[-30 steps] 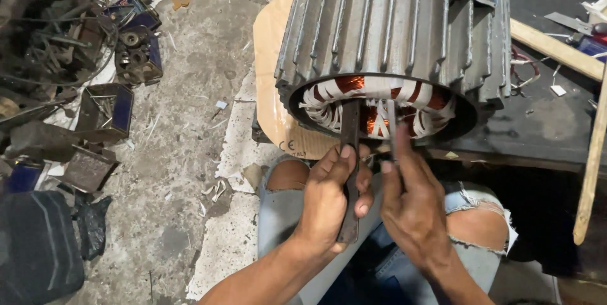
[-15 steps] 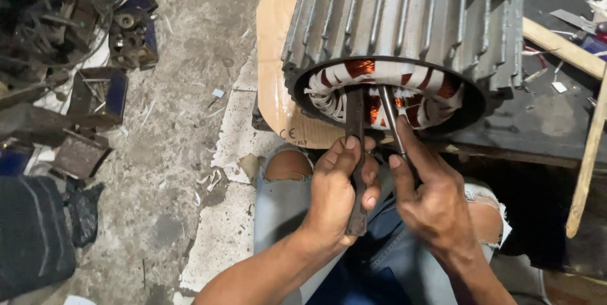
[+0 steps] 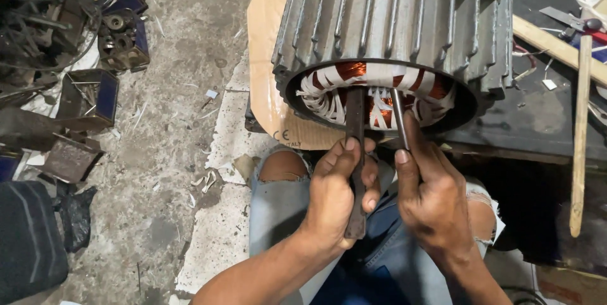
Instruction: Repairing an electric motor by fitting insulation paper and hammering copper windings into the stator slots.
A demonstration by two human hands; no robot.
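A flat metal bar is clasped in the left hand, a thin rod pinched by the right hand; both are pushed into the motor housing at the desk edge. Scrap metal is strewn on the floor.

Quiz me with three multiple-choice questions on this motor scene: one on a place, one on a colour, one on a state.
1. Where does the flat bar in the left hand point?
A. into the motor housing
B. at the floor
C. at the wooden stick

2. What colour are the exposed windings?
A. green
B. copper-orange
C. blue

3. What does the right hand do?
A. lies flat and empty
B. holds a thin rod
C. grips a hammer

Answers: A, the bar's tip enters the opening; B, orange coils show between white strips; B, fingers close on the rod.
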